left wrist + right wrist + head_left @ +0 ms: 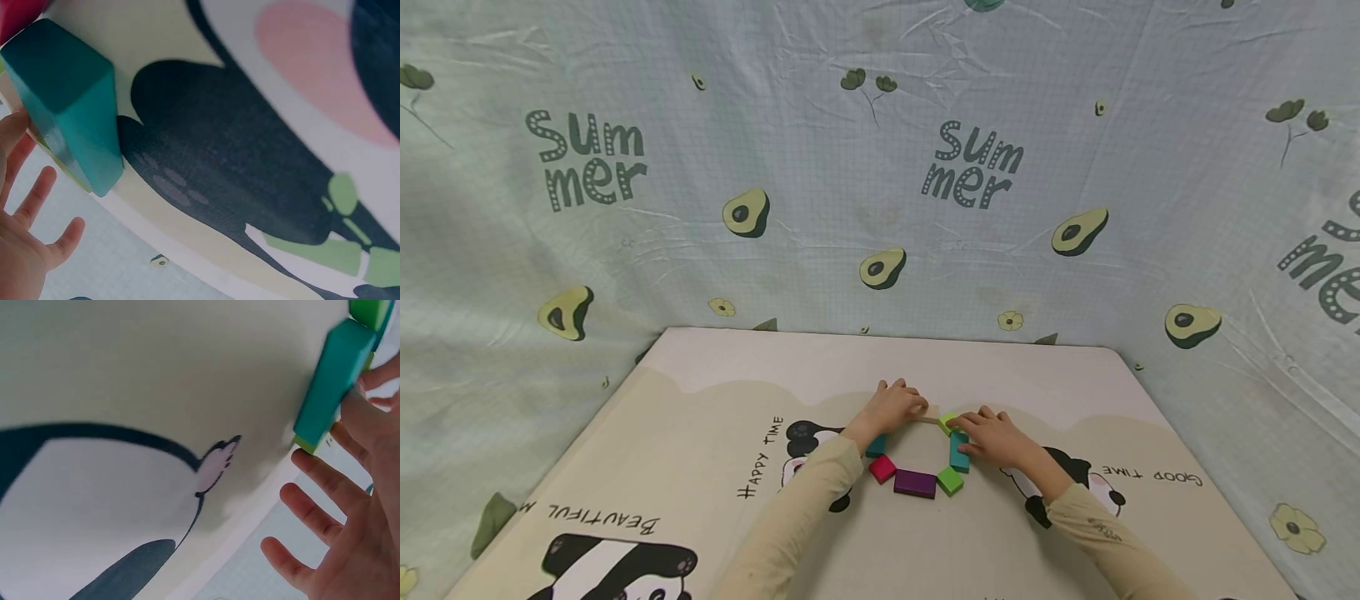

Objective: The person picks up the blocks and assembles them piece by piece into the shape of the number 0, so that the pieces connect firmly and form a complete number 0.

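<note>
Small colored blocks form a ring on the table. My left hand (891, 408) is at its far left, thumb and forefinger pinching a pale wooden block (928, 419), other fingers spread. Beside that hand stands a teal block (62, 75), with a red block (883, 468) nearer me. My right hand (996, 437) is at the ring's right side. Its fingers are spread and fairly straight, one touching the far green block (947, 423), the thumb against the right teal block (959, 452). A purple block (914, 484) and another green block (950, 481) make up the near side.
The table (700, 442) carries printed pandas and lettering. Its far edge meets a hanging sheet (805, 167) printed with avocados, which also runs along both sides.
</note>
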A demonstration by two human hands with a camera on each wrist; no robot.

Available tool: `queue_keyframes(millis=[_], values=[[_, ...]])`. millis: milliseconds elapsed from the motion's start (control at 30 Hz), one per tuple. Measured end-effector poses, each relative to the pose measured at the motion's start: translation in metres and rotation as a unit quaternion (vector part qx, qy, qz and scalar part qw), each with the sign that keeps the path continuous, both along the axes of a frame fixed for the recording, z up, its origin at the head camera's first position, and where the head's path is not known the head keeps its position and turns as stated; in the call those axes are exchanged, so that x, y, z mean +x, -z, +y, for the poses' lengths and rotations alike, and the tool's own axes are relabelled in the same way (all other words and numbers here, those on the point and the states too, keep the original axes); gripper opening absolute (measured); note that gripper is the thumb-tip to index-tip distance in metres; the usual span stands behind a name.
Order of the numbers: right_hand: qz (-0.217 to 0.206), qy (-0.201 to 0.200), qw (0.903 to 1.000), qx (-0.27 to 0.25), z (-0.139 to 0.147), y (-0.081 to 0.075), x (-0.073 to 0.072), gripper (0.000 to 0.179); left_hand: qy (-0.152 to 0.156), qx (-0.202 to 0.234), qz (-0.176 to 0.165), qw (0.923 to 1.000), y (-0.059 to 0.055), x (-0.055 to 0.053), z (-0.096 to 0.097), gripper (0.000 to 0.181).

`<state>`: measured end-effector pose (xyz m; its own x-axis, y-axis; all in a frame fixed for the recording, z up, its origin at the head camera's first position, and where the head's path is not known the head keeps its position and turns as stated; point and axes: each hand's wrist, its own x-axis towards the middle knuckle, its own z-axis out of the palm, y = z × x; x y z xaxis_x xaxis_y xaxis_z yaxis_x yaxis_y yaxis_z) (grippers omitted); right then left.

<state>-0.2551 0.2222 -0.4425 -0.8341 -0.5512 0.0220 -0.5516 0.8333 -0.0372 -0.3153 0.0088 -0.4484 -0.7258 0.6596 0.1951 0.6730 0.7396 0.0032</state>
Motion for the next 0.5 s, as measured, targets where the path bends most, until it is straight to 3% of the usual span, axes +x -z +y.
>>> queue_keyframes(millis=[133,500], values=[[-0.013,0.019,0.9997,-0.007,0.0,-0.002,-0.004,0.041,0.001,0.003,-0.003,1.0,0.001,-0.001,0.0,0.023],[0.036,0.07,0.9967,-0.02,-0.019,-0.003,-0.022,0.046,0.0,-0.004,0.006,1.0,0.0,0.0,-0.001,0.023]])
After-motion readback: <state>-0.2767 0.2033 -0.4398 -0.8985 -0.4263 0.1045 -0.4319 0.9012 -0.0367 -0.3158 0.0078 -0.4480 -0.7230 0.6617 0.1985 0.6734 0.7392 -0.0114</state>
